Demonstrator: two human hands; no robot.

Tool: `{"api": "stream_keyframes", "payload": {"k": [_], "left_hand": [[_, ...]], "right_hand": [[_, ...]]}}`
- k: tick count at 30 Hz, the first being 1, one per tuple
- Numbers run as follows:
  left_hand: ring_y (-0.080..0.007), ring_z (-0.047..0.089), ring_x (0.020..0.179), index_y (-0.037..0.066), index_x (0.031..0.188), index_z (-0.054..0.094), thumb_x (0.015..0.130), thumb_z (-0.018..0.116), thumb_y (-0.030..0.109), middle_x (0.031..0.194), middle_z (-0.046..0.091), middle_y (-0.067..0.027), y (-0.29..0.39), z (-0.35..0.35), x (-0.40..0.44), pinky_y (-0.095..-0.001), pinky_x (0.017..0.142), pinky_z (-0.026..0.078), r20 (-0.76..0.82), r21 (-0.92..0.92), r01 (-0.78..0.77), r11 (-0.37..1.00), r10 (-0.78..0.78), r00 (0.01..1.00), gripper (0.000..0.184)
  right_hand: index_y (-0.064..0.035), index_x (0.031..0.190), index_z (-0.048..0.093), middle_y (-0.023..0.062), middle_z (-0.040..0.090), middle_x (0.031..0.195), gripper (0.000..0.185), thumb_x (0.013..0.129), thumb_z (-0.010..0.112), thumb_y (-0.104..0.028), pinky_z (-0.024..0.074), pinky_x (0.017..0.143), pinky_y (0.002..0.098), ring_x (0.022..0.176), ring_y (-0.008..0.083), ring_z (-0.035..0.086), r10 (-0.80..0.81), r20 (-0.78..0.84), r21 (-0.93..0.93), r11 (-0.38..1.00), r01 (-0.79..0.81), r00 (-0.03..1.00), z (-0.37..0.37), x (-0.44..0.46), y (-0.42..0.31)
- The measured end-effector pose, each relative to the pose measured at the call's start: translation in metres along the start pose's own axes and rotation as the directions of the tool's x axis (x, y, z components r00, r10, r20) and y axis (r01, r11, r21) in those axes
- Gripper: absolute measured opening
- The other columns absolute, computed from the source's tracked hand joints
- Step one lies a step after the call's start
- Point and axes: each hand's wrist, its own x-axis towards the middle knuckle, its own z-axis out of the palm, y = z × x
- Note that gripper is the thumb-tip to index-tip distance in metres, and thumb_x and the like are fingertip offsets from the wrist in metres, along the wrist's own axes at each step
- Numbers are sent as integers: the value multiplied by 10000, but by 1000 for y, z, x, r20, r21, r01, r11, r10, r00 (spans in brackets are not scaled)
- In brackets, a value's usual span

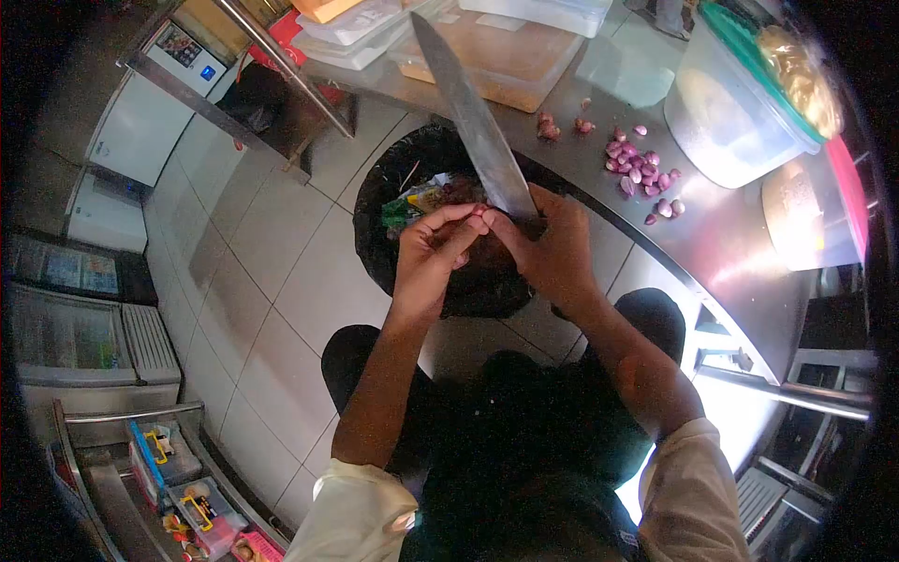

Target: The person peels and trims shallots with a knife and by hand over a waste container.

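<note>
Above a black-lined bin (375,258), my two hands meet at the fingertips. My left hand (438,245) pinches a small reddish shallot (480,211). My right hand (554,245) is closed on the handle of a large knife (473,117), its thumb touching the shallot. The wide blade points up and away, towards the counter's edge. Peeled purple shallots (637,169) lie in a heap on the metal counter (712,225), to the right of the blade. A few unpeeled shallots (548,125) sit left of that heap. Wrappers and scraps show inside the bin.
A clear tub with a green lid (730,122) and a pink-lidded container (810,211) stand on the counter's right. Flat plastic boxes (487,56) lie at its back. The counter's edge curves close to my right hand. At lower left, a rack holds small baskets (211,515).
</note>
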Motion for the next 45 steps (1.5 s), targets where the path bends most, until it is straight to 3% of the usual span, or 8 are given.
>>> {"api": "stream_keyframes", "payload": {"k": [2,5,11,20,27,29,32,45], "left_hand": [[-23,490,677,14,1166,713,981,697,160,936,716,-15,-1,1,0,-197,571,341,-22,51,-24,998,25,999,237],[-24,494,667,25,1141,724,972,710,165,918,718,-8,-2,-3,1,-201,572,348,-33,63,-17,998,19,999,220],[-43,581,718,18,1090,723,978,709,161,890,722,-6,-3,-5,0,-197,623,420,-34,242,-96,965,107,994,182],[-32,578,766,-3,1010,748,926,746,26,885,722,0,-13,-3,0,-196,681,458,29,441,-346,828,372,928,88],[-47,593,783,-3,1042,752,930,743,34,893,724,-5,-11,1,1,-207,712,472,14,432,-368,823,402,916,118],[-32,574,759,-14,1028,748,928,735,13,865,706,7,-12,4,2,-195,683,459,-87,176,-249,952,267,960,104],[-41,594,789,-17,1037,746,938,731,26,873,710,-5,-8,3,-1,-200,709,475,-89,120,-157,980,168,982,108],[-28,560,765,-30,1020,736,921,743,1,877,704,-5,-18,7,-3,-195,691,458,-25,355,-370,859,404,914,104]], "right_hand": [[-3,965,687,213,698,867,183,874,739,-152,544,711,431,810,408,700,-192,-22,-142,972,188,981,1,-1,3],[36,956,600,196,614,862,188,880,699,-105,490,652,420,773,380,646,-432,-15,-204,884,420,902,7,0,10],[4,1080,534,221,579,973,213,908,624,-82,530,668,540,806,480,638,-318,68,-260,910,324,946,9,-8,2],[25,1115,464,244,534,995,258,904,600,-38,484,706,550,872,498,602,-256,99,-301,913,275,961,18,-14,7],[1,1117,507,238,566,984,205,950,570,-99,544,645,531,823,475,631,-345,64,-279,895,349,936,15,-9,13],[6,1100,511,240,567,957,187,954,566,-96,536,641,531,823,482,626,-365,54,-247,897,367,929,14,-9,8],[31,1100,481,246,545,980,220,916,590,-20,483,694,533,857,499,600,-337,40,-205,919,338,941,16,-14,7],[11,1142,459,230,537,1080,273,952,583,-141,570,675,520,859,463,645,-253,132,-377,881,285,958,14,-15,2]]}}
